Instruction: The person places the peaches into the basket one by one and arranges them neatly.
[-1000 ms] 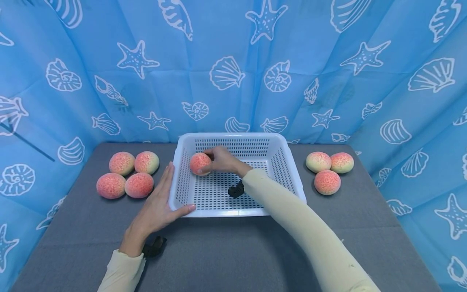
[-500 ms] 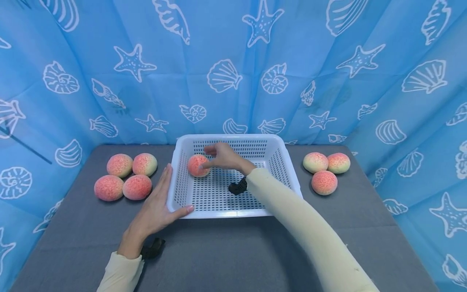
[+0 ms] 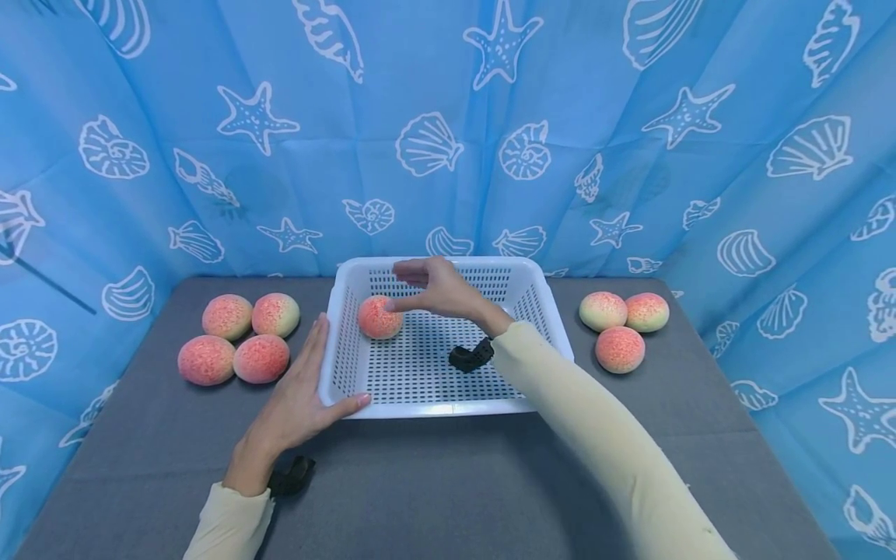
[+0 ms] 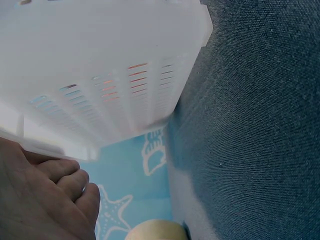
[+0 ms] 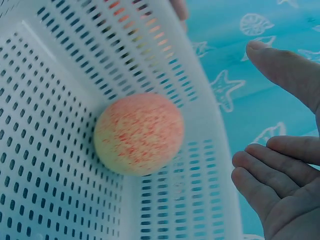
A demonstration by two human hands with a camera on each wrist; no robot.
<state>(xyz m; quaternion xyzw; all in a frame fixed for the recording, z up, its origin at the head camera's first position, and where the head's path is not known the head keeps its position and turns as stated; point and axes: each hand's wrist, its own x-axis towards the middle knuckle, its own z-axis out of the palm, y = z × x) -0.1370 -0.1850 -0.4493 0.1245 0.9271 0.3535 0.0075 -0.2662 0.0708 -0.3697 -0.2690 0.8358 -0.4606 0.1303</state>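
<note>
One pink-and-yellow peach [image 3: 380, 317] lies in the back left part of a white plastic basket [image 3: 448, 408], against its slotted wall in the right wrist view. Over the basket, just right of the peach, my right hand [image 3: 448, 289] is spread with thumb and fingers apart, holding nothing; the right wrist view shows the gap between them. My left hand [image 3: 297, 389] rests against the basket's left side, its fingers straight along the outside and its thumb on the front rim. In the left wrist view, the fingers [image 4: 72, 185] lie by the basket's wall [image 4: 110, 65].
Several peaches [image 3: 260, 358] sit grouped on the grey cloth [image 3: 434, 490] left of the basket, close to my left fingertips. Three more peaches [image 3: 620, 349] cluster on its right. A blue shell-print curtain [image 3: 448, 194] hangs right behind the basket.
My right hand has let go of the peach, spread its fingers and drawn up and right. The peach stays in the basket. My left hand keeps its place on the basket.
</note>
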